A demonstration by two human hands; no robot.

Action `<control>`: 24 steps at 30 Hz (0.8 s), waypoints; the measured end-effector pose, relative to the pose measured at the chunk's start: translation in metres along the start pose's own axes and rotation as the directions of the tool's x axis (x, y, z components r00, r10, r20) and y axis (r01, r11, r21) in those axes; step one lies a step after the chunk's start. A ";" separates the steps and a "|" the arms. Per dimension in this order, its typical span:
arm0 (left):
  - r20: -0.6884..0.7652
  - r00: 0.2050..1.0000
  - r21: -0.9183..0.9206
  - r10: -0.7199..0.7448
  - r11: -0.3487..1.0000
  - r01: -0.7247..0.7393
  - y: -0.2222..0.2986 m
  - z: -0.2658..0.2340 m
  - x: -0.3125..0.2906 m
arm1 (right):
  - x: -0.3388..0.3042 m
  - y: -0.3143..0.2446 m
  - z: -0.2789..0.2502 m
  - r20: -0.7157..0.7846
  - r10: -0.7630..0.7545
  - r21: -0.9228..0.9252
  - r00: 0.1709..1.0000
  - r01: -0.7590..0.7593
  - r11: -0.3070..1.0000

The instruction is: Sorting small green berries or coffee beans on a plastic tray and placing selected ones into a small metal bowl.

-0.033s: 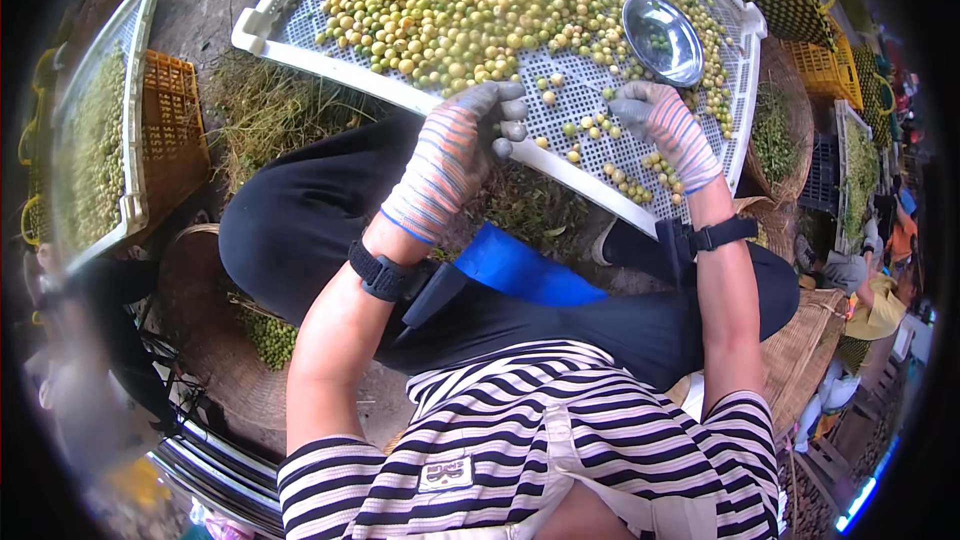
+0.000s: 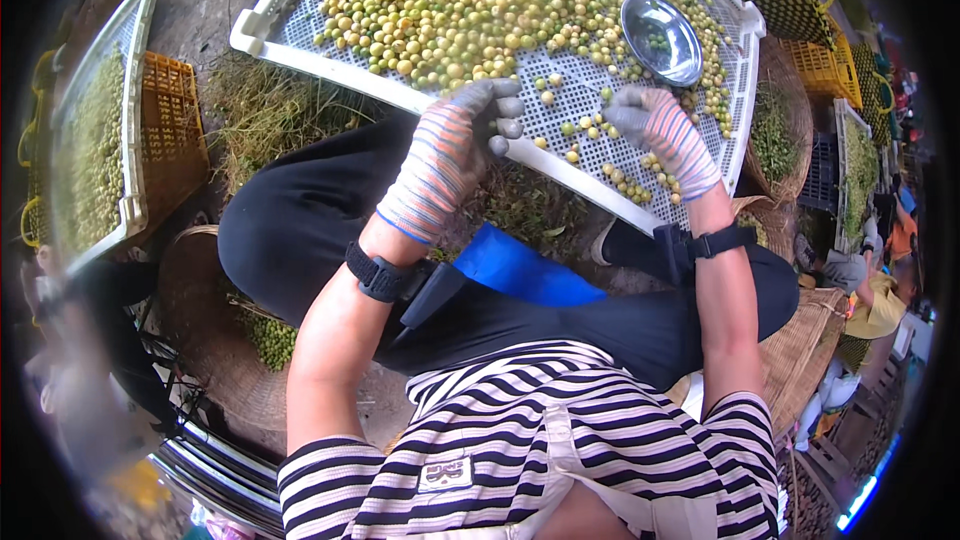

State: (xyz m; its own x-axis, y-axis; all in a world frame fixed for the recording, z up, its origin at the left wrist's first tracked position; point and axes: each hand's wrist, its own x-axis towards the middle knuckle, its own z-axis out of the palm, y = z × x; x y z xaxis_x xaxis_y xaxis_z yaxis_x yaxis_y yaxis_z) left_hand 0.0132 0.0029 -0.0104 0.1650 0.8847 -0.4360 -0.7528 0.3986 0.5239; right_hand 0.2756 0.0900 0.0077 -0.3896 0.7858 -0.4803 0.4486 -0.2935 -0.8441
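A white mesh tray [image 2: 335, 74] holds a heap of small round yellow-green fruits [image 2: 460, 5]. My left hand [image 2: 455, 145], in a grey-coated striped glove, is at its near edge with fingers curled but apart; I see nothing held. Over the thinned-out near part of the tray is my right hand [image 2: 668, 135], gloved alike, its fingers drawn together and pointing left. A green fruit [image 2: 606, 95] shows right at those fingertips; whether it is gripped is unclear. Just beyond the right hand, a shiny metal bowl [image 2: 662, 40] rests on the fruits, with some green fruits showing in it.
Another fruit-filled tray [image 2: 132, 140] stands at the left on an orange crate [image 2: 170, 110]. Cut stems [image 2: 270, 110] lie on the ground beside my knee. A woven basket [image 2: 225, 365] sits lower left. Yellow crates [image 2: 820, 70] and other people are at the right.
My right hand has shifted very slightly left over the tray. Otherwise the scene looks the same.
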 end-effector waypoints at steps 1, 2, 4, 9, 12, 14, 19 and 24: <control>0.002 1.000 0.016 0.010 1.000 -0.010 0.005 -0.001 -0.001 | -0.010 -0.003 0.011 0.069 -0.072 -0.028 0.995 0.074 0.997; 0.030 0.999 -0.008 0.022 1.000 -0.022 0.010 -0.002 -0.001 | -0.011 -0.006 0.031 0.114 -0.218 -0.335 0.969 0.244 0.910; -0.015 0.997 -0.035 0.078 0.996 -0.079 0.017 -0.003 -0.002 | -0.033 -0.006 0.078 0.202 -0.346 -0.306 0.916 0.395 0.866; -0.133 0.977 -0.034 0.166 0.984 -0.172 0.032 -0.007 -0.005 | -0.047 -0.016 0.142 0.454 -0.354 -0.672 0.818 0.575 0.467; -0.158 0.971 -0.040 0.178 0.982 -0.187 0.034 -0.008 -0.004 | -0.036 -0.024 0.117 0.482 -0.226 -0.636 0.846 0.516 0.575; -0.165 0.971 -0.021 0.175 0.983 -0.181 0.031 -0.007 -0.003 | -0.010 -0.026 0.106 0.241 -0.257 -0.745 0.936 0.348 0.569; -0.096 0.984 0.013 0.153 0.988 -0.152 0.022 -0.003 0.001 | 0.037 -0.017 0.088 0.097 -0.631 -0.916 0.770 0.316 0.245; -0.098 0.987 0.049 0.129 0.991 -0.125 0.017 -0.001 -0.002 | 0.012 -0.009 0.030 0.111 -0.277 -0.859 0.955 0.232 0.457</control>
State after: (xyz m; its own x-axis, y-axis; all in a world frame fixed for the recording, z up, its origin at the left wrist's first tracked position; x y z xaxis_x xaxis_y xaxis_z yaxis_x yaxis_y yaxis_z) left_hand -0.0008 0.0072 -0.0015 0.0031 0.9006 -0.4347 -0.7351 0.2967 0.6096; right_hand 0.2429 0.0856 0.0029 -0.5851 0.7711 -0.2512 0.8053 0.5159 -0.2922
